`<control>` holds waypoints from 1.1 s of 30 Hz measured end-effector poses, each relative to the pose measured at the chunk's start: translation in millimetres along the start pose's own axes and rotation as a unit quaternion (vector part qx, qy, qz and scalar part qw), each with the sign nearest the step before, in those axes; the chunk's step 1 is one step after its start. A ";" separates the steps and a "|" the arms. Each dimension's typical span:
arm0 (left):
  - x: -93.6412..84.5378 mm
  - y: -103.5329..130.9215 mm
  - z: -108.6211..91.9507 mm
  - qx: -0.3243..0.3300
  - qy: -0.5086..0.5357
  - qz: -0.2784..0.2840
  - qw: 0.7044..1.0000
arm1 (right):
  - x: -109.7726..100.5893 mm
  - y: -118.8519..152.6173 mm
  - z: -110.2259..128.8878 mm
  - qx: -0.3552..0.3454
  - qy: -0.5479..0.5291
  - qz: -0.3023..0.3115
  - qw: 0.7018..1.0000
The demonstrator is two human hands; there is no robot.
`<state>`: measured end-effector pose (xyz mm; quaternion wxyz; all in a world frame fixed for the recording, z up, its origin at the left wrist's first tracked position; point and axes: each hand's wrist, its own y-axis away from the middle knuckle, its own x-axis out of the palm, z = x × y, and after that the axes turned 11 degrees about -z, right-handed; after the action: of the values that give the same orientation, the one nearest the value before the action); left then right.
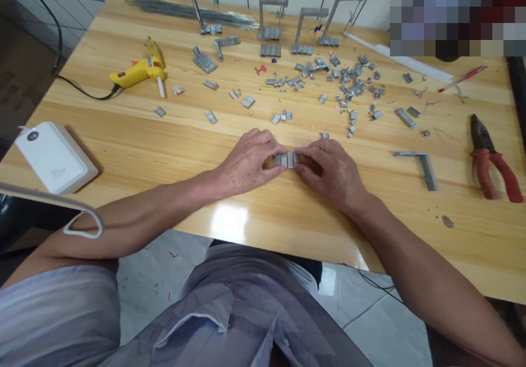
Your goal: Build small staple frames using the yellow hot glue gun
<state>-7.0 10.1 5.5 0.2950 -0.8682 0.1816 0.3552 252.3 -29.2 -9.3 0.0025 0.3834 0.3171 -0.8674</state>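
Note:
A short row of grey metal pieces [287,160] lies side by side on the wooden table [164,153], between my two hands. My left hand [251,160] pinches the row's left end between thumb and fingers. At its right end, the thumb and index finger of my right hand [330,171] press against the pieces. A small grey piece [324,135] sits just beyond my right fingertips. Farther forward are two small grey bits [281,116] and a scattered pile of metal pieces [353,85].
Several metal stands [273,24] rise along the back. A yellow glue gun [142,73] and a white box [56,158] are at left. Red-handled pliers [489,161], an L-shaped metal piece [425,167] and a red pen [462,79] lie at right.

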 end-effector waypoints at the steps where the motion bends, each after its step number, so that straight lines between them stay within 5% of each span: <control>1: 0.3 -0.1 0.2 0.001 0.001 0.000 1.000 | 0.5 -0.1 -0.7 -0.001 0.000 -0.001 1.000; 16: 0.1 2.1 0.0 0.031 -0.005 -0.026 0.999 | 0.8 0.9 0.1 -0.043 0.035 0.001 0.998; 23: 2.4 0.8 7.2 0.004 0.020 -0.111 0.994 | -2.0 -0.1 -4.0 -0.017 0.068 0.000 0.998; 29: 4.8 -5.0 14.3 -0.050 0.052 -0.121 0.990 | -4.6 -1.7 -10.7 -0.009 0.069 -0.044 0.997; 33: 5.7 -10.6 13.5 -0.072 0.068 -0.120 0.988 | -5.5 -1.4 -14.5 -0.010 0.075 -0.020 0.997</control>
<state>-4.4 26.2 -2.3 0.2586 -0.9250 0.0699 0.2694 265.4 -21.4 -12.2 -0.0344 0.4411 0.3324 -0.8329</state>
